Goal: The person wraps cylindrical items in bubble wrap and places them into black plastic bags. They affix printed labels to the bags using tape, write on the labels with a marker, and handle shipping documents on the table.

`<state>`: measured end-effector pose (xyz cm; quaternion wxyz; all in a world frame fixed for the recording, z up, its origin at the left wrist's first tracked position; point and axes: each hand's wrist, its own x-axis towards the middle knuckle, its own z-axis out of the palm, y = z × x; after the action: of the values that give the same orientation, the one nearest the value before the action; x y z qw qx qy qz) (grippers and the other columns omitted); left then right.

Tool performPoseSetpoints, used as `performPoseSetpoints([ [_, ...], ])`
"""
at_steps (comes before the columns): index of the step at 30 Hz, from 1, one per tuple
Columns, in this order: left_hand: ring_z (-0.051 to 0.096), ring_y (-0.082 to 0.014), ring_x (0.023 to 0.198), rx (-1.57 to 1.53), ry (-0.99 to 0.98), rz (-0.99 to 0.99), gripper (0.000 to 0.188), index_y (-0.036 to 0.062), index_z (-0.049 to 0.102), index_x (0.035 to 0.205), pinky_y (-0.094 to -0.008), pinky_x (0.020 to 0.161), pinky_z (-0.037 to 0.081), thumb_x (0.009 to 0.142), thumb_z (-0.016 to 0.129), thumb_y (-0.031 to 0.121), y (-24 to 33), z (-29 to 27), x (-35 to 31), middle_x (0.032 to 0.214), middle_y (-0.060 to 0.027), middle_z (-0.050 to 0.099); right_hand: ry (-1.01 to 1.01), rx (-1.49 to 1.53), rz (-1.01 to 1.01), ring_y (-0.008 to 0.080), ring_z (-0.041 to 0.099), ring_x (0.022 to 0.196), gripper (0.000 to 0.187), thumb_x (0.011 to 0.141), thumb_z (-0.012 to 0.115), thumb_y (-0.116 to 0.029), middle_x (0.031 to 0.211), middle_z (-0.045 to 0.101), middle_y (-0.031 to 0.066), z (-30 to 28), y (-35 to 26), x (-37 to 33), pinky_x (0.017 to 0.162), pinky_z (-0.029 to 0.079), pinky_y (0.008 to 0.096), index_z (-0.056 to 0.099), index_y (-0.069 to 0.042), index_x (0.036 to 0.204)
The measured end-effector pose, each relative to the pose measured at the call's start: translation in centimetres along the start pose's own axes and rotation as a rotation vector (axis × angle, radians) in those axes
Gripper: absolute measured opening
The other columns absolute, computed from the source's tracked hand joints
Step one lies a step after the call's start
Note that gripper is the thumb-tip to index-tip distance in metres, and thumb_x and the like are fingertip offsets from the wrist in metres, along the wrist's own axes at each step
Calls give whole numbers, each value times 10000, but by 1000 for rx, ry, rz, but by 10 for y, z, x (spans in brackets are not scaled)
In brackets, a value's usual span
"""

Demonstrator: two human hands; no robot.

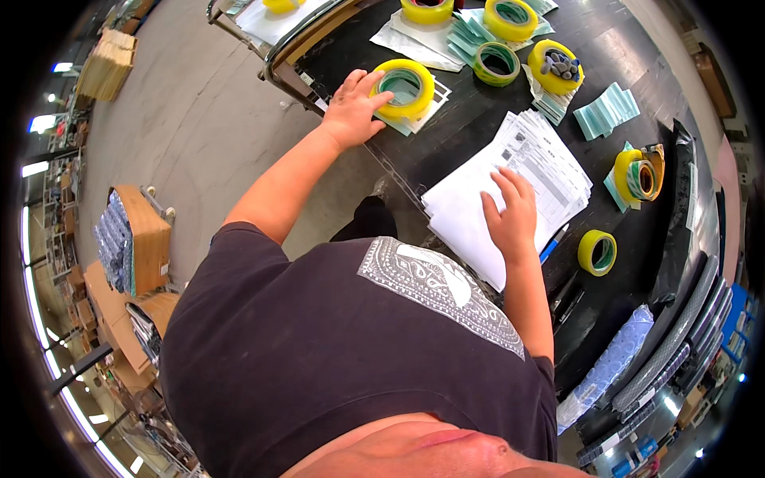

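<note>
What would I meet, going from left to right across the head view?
Cardboard boxes, left hand, right hand, blue pen, the tape roll nearest the pen.

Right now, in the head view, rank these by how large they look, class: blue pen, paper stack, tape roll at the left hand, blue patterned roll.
Largest to smallest:
1. Paper stack
2. Blue patterned roll
3. Tape roll at the left hand
4. Blue pen, as much as shows
</note>
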<state>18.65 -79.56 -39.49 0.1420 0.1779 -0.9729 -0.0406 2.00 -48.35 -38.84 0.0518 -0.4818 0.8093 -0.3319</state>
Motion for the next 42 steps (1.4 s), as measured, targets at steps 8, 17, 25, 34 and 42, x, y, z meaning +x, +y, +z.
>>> performPoseSetpoints([
  [8,368,-391,1272,-332,-63,141,420,179,698,1024,-418,1066,416,639,820,64,-39,32,13,1441,-50,469,-18,-5,145,340,485,1283,596,747,803,-161,1378,553,126,107,-27,111,1085,397,417,599,-82,1301],
  [17,400,-353,1268,-549,-70,170,407,143,708,988,-420,1048,401,613,836,48,-63,28,15,1445,-56,476,-163,-182,341,303,345,1415,770,700,850,-234,1504,436,86,130,-41,134,1171,289,412,539,-110,1393],
  [25,414,-345,1259,-425,83,145,418,114,722,994,-411,1053,370,600,810,8,-119,1,28,1420,-88,504,-177,-204,331,339,358,1390,744,705,846,-240,1501,433,85,128,-42,137,1166,297,418,562,-99,1378],
  [34,377,-320,1289,-172,-81,109,410,154,699,1052,-381,1048,425,666,788,47,-148,13,18,1421,-29,479,-201,-222,363,326,334,1408,820,681,859,-319,1499,417,104,124,-46,143,1160,296,420,529,-129,1406],
  [42,470,-296,1273,-311,-30,322,375,71,645,1124,-424,1052,391,761,720,128,-96,-9,15,1365,-77,563,-169,-213,397,341,402,1328,604,606,887,-257,1418,477,131,126,-54,145,1112,354,414,634,-64,1119],
])
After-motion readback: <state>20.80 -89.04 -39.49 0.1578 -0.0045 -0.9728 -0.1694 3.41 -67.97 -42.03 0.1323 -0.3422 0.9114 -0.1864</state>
